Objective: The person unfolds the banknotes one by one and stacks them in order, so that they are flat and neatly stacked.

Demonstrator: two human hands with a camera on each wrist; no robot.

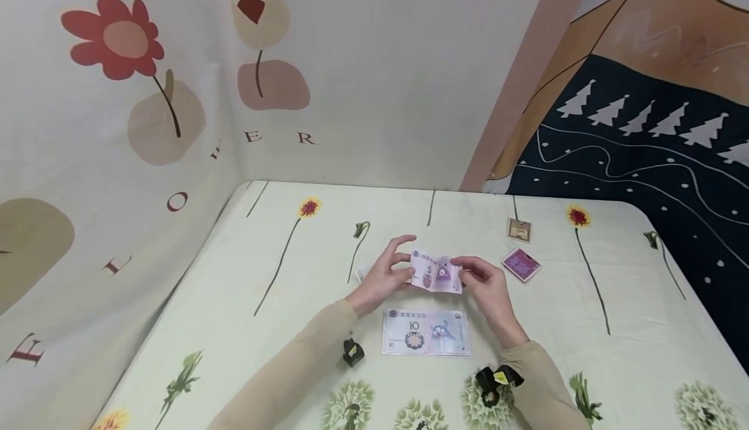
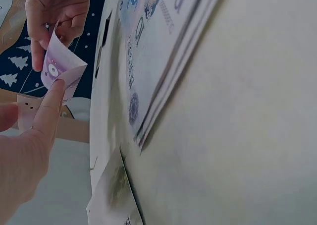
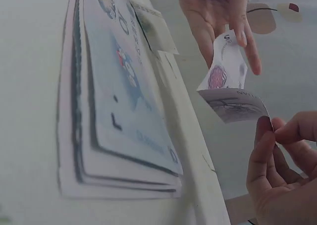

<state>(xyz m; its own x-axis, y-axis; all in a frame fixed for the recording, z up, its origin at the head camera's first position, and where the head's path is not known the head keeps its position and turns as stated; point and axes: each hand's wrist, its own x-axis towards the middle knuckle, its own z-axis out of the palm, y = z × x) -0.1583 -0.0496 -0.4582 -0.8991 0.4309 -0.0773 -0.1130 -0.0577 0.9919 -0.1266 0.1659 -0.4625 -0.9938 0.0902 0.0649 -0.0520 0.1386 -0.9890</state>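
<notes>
Both hands on one purple-and-white paper note marked 5 (image 1: 435,274), creased mid-length, up off the pale floral-print worktop (image 1: 649,339). Left hand (image 1: 384,277) pinches its left end, other fingers spread; right hand (image 1: 488,290) pinches the right end, thumb against fingertips. Blue-and-white paper notes marked 10 (image 1: 427,332), several stacked, lie on the near side. Small flat magenta square (image 1: 521,265) beside right hand, small flat brown square (image 1: 519,230) just beyond.

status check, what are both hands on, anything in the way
Left hand and right hand holding purple 5 note by opposite ends. Note creased, raised off table. Banknote stack nearby; nothing seen blocking.
</notes>
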